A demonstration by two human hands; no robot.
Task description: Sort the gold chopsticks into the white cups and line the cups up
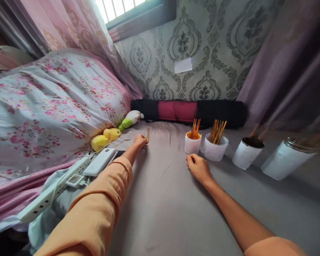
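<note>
My left hand (140, 140) is closed around a few thin wooden sticks (148, 136), held nearly upright on the grey sheet. My right hand (198, 168) rests with its fingers curled together, close by the base of a small white-wrapped cup (192, 145); what the fingertips hold, if anything, is hidden. Orange-brown sticks (195, 128) stand in that cup. Beside it, a wider white-wrapped container (214, 151) holds several more sticks. Farther right are a dark-rimmed white-wrapped can (246, 156) and a white-wrapped glass jar (286, 163), each with stick ends showing.
On the left lie a power strip (46, 197), a white power bank (99, 162), cables and a yellow plush toy (106, 138). Floral bedding (56, 92) is heaped behind them. A black and red roll (177, 111) lies along the patterned wall (160, 60).
</note>
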